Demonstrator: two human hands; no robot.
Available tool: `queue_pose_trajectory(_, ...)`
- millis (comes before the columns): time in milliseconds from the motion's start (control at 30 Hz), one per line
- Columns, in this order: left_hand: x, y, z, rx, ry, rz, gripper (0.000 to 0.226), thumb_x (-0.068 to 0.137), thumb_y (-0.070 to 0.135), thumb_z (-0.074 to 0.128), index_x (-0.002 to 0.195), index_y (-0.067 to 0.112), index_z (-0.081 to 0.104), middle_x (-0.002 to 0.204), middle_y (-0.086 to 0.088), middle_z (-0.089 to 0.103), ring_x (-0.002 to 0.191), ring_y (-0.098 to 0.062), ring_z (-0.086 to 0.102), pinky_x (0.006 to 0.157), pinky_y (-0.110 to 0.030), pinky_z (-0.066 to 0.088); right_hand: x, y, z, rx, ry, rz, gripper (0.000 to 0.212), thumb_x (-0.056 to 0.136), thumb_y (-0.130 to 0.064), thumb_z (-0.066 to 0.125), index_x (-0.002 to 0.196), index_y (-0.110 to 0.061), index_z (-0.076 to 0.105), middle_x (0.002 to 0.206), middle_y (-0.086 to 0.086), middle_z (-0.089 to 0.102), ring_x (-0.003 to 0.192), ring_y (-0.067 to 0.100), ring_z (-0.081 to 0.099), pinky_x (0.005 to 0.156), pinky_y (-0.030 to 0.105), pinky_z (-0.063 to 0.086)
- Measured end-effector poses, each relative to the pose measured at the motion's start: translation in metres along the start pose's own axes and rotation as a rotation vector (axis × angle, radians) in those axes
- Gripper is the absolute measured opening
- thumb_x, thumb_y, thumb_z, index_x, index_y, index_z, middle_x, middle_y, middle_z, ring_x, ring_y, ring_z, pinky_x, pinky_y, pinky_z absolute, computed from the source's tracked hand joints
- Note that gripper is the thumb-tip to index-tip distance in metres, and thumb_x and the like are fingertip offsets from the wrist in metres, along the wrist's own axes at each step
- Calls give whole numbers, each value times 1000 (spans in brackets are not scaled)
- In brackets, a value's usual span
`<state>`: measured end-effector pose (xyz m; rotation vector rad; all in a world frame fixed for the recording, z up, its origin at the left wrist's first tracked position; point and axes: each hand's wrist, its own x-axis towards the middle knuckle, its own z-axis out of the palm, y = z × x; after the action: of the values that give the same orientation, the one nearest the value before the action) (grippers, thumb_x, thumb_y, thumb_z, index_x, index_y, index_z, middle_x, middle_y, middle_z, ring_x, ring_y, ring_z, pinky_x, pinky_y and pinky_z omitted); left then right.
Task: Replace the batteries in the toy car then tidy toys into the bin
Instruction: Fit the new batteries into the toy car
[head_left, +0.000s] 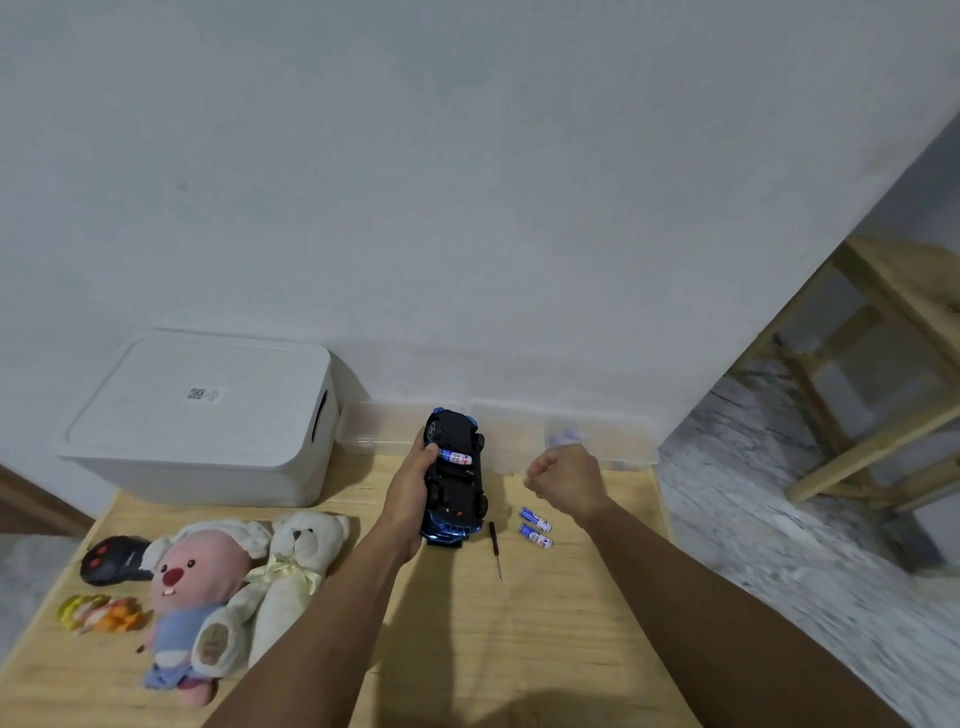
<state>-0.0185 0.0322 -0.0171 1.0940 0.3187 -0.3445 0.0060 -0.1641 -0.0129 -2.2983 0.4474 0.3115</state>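
Note:
A blue toy car (457, 483) lies upside down on the wooden table, its battery bay uncovered with one blue-and-white battery (456, 458) in it. My left hand (413, 486) grips the car's left side. To the right of the car my right hand (563, 475) hovers with fingers curled shut; whether it holds anything is hidden. Two more batteries (536, 527) lie on the table below that hand, beside a small black screwdriver (494, 548). The white lidded bin (208, 421) stands at the back left.
A pink plush (192, 592), a cream teddy bear (293, 571), a black remote control (111, 561) and a small yellow-orange toy (98, 613) lie at the left. Clear plastic boxes (597, 439) line the wall. A wooden stool (883, 374) stands on the floor to the right.

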Motion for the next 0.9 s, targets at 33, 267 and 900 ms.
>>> queue_pose_trajectory(33, -1, -1, -1, -13, 0, -9, 34, 103, 25, 36, 125, 34, 60, 108, -15, 70, 91, -36, 66, 86, -55, 53, 1, 9, 2, -87, -10, -6, 8, 75, -9, 74, 70, -15, 74, 78, 2, 74, 77, 18, 70, 73, 29, 56)
queue_pose_trajectory(267, 0, -7, -2, -62, 13, -40, 33, 101, 25, 40, 122, 38, 62, 110, -15, 70, 94, -38, 65, 92, -62, 49, 6, 39, 16, -324, -61, 27, 20, 76, -6, 56, 78, -7, 75, 82, 6, 74, 82, 23, 68, 75, 36, 59)
queue_pose_trajectory(900, 7, -7, 2, -21, -27, -61, 31, 103, 27, 38, 113, 45, 61, 102, -3, 75, 95, -33, 68, 88, -52, 54, 10, 49, 23, -477, 2, -26, 15, 85, -15, 59, 91, -15, 73, 88, 5, 72, 83, 24, 65, 72, 31, 56)
